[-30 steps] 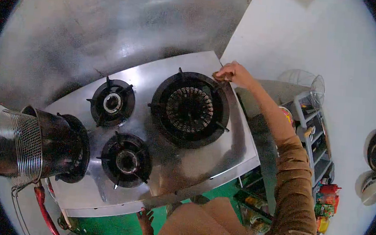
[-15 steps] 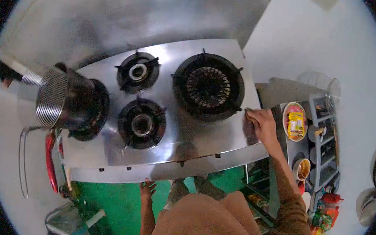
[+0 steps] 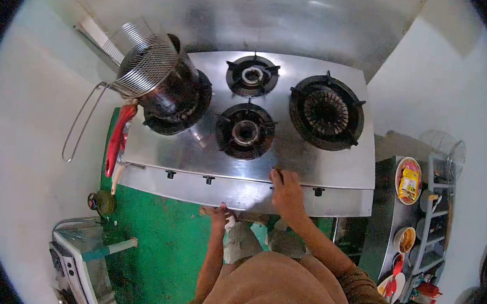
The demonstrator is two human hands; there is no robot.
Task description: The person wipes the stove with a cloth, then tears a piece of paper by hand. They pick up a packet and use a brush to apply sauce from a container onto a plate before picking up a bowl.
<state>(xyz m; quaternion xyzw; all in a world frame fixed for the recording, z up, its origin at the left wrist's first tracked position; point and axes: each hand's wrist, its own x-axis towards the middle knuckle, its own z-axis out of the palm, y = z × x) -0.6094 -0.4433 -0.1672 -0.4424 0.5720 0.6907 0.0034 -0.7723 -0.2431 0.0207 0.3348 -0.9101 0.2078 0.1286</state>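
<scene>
My right hand (image 3: 287,194) is at the front edge of the steel stove (image 3: 333,170), its fingers closed and pressed down on the metal. A small edge of something brownish shows at the fingertips; its kind is hidden. Below the stove's front panel, my left hand (image 3: 216,212) hangs with fingers extended to the left, seemingly holding nothing. The nearest burner (image 3: 245,131) is just beyond my right hand, with another burner (image 3: 252,75) behind it. A wide wok burner (image 3: 327,111) sits to the right. Black knobs (image 3: 209,180) line the front panel.
At the left, a dark pot (image 3: 176,92) stands on a burner with a wire strainer (image 3: 150,67) over it. Red-handled tongs or a similar tool (image 3: 120,139) hang at the stove's left end. A side counter (image 3: 379,211) at right bears bowls and packets; a rack (image 3: 434,241) adjoins it.
My right hand has moved left across the stove, from beside the wok burner to the front edge near the middle burner. The view has turned left. My left hand stays below the front panel.
</scene>
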